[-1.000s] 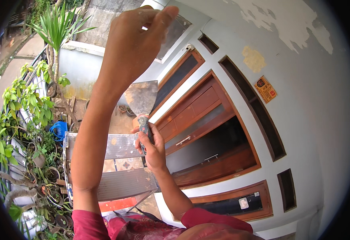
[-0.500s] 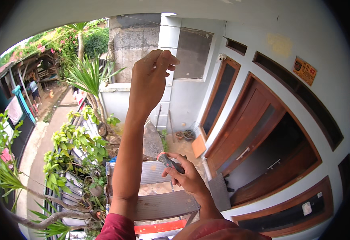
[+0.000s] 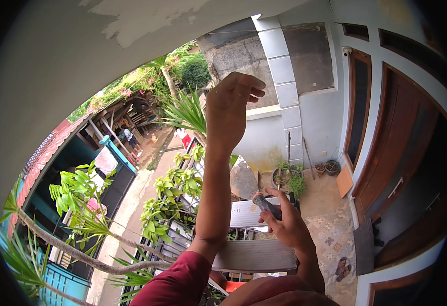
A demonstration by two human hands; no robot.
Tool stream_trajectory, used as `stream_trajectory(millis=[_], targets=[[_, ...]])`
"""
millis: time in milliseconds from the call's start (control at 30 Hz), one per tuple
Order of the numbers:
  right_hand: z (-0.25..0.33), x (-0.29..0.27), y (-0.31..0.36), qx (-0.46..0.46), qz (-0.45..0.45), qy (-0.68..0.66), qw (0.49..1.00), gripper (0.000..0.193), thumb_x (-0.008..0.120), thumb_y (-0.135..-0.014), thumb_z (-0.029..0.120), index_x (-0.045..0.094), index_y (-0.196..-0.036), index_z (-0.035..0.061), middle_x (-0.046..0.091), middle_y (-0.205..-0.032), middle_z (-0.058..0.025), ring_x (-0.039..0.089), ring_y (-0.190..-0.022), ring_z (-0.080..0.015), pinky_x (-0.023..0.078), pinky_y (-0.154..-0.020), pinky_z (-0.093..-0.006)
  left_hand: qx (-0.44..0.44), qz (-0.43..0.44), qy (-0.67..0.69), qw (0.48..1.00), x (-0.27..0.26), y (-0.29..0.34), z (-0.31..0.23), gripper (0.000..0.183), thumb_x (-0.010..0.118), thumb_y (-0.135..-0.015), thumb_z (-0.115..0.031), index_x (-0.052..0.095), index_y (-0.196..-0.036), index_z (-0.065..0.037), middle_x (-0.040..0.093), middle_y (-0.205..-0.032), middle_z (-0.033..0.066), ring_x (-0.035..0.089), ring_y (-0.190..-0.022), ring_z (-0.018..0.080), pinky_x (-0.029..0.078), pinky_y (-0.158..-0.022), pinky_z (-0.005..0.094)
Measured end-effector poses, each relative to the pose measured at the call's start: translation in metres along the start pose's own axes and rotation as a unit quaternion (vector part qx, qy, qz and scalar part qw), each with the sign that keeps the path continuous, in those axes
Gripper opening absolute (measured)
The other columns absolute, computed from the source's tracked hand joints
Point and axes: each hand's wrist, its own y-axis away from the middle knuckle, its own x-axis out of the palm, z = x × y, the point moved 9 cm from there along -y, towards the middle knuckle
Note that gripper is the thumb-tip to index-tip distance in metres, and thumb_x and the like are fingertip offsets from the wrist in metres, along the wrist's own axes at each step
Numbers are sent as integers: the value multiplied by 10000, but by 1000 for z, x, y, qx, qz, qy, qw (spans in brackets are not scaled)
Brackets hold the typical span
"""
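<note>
My left hand [image 3: 229,104] is raised high in front of the far wall. Its fingers curl loosely inward, and nothing shows in them. Lower and to the right, my right hand [image 3: 288,224] grips the grey handle of a putty knife [image 3: 244,179] that has a red collar. The wide, stained triangular blade points up and to the left, apart from my left forearm. Below the tool are the ridged grey steps of a ladder [image 3: 254,256], partly hidden by my arms.
A pale ceiling [image 3: 80,66] with a patchy white area hangs overhead. Potted plants [image 3: 288,178] stand by the far wall, and leafy shrubs [image 3: 170,199] line the left fence. A wooden door [image 3: 394,127] is at right. Sandals [image 3: 343,269] lie on the tiled floor; a person [image 3: 130,136] is far off.
The view has swung left and up, so more ceiling and lane show and the scene sits farther right. Both hands keep much the same pose, the putty knife still in my right hand.
</note>
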Motion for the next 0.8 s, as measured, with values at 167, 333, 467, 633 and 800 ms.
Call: stream_trajectory(millis=[167, 333, 467, 633, 800], targets=[[-1, -5, -4, -37, -39, -12, 998, 501, 612, -987, 104, 414, -1441, 32, 701, -838, -94, 604, -644, -98, 500, -581, -259, -3, 28, -9, 1000, 20, 5, -8, 261, 546, -1057, -192, 692, -986, 12, 718, -928, 75, 687, -864, 154, 547, -786, 305], [-11, -15, -15, -67, -111, 24, 991, 488, 603, -972, 105, 461, -1431, 19, 694, -809, -95, 622, -603, -108, 516, -557, -284, -34, 69, -9, 997, 41, 8, -7, 187, 540, -1041, -104, 696, -1006, -7, 701, -955, 60, 669, -900, 143, 543, -795, 306], [-11, -16, -19, 12, -103, -31, 994, 470, 595, -972, 150, 492, -1403, -7, 710, -828, -113, 662, -590, -140, 540, -576, -305, -66, 75, 23, 995, 36, 12, 2, 208, 540, -1042, -128, 694, -1008, 7, 709, -991, 80, 669, -930, 148, 550, -806, 315], [-4, -22, -27, 9, -92, -119, 989, 392, 573, -1027, 271, 567, -1353, 53, 687, -798, -45, 552, -579, -67, 437, -527, -225, -79, 27, 60, 995, 13, 8, 2, 276, 539, -1051, -197, 690, -1003, 29, 713, -982, 93, 671, -937, 168, 555, -833, 330], [82, -25, -39, -90, -98, -277, 952, 397, 596, -1021, 264, 519, -1346, 49, 723, -1002, -127, 614, -647, -93, 461, -530, -237, -82, -88, 63, 991, -31, 9, 21, 276, 549, -1051, -211, 668, -1132, 23, 688, -1076, 118, 663, -1032, 210, 557, -860, 373]])
